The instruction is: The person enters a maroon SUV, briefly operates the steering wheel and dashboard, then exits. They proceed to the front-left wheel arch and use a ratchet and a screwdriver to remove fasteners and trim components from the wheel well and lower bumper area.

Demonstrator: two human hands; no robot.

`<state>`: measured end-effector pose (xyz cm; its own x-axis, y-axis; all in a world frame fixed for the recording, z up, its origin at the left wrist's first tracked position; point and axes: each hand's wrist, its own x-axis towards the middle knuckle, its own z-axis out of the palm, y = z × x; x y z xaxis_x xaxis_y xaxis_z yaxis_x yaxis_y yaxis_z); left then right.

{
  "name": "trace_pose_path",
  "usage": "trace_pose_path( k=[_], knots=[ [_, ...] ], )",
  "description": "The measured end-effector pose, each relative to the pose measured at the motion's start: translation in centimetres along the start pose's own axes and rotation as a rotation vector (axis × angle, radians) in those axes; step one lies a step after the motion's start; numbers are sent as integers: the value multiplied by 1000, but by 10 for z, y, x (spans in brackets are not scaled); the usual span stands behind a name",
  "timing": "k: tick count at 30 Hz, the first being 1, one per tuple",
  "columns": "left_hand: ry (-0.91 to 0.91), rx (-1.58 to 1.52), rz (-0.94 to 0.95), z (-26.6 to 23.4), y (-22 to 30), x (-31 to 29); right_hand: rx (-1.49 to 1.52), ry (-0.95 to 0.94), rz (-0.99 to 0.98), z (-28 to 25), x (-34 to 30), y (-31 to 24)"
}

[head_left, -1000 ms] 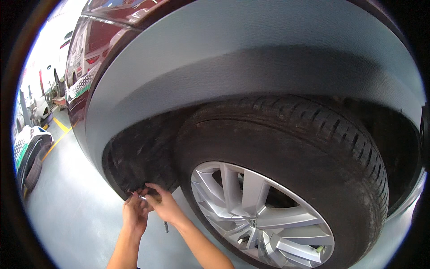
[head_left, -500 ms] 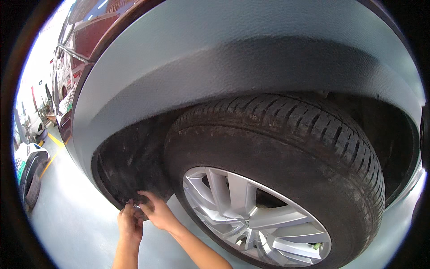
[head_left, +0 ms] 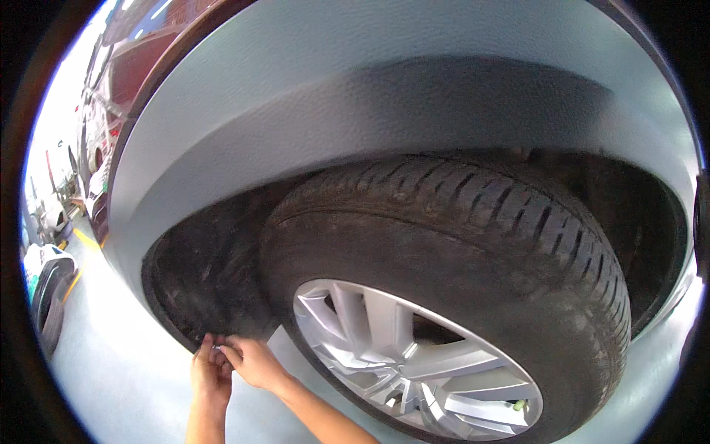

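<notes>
My left hand [head_left: 211,370] is raised at the lower front corner of the wheel arch, its fingers bent together against the edge of the black arch liner [head_left: 207,281]. My right hand [head_left: 253,361] meets it from the right, thumb and fingers closed at the left fingertips. A small shiny bit shows between the two hands, too small to name. Above them curves the grey textured wheel arch trim [head_left: 177,174]. The black tyre [head_left: 444,251] with its silver alloy wheel [head_left: 370,325] stands right of my hands, untouched by them.
The dark red car body [head_left: 144,70] rises at the upper left. On the pale floor [head_left: 133,355] at the far left stands a tyre [head_left: 53,296] with a white and green cover over it, near a yellow floor line [head_left: 72,286].
My right hand's fingers have lowered and drawn in toward my left fingertips. The view has shifted slightly, so the wheel and trim sit a little further left.
</notes>
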<state>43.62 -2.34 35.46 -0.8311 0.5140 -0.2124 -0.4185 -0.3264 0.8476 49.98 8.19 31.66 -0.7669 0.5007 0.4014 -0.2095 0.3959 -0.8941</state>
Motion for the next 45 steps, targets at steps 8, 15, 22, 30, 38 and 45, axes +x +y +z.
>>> trace_pose_path(
  k=[8, 15, 22, 30, 38, 45],
  knots=[
    [-33, -134, 9, -11, -2, 3, 99, 99, -102, 1, -15, 1],
    [-78, -69, 28, -8, 6, -5, 501, -140, 404, -9, -6, -7],
    [25, -20, -21, -8, 9, -8, -305, 179, -301, 4, -17, -14],
    [166, 591, 478, -1, -5, -19, 399, -16, 336, 7, -14, 6],
    [122, 1517, 579, -6, 11, -32, 494, -84, 224, 3, -12, 18],
    [219, 1786, 573, 14, 36, -14, 540, -155, 131, 0, -25, 33]
  ],
)
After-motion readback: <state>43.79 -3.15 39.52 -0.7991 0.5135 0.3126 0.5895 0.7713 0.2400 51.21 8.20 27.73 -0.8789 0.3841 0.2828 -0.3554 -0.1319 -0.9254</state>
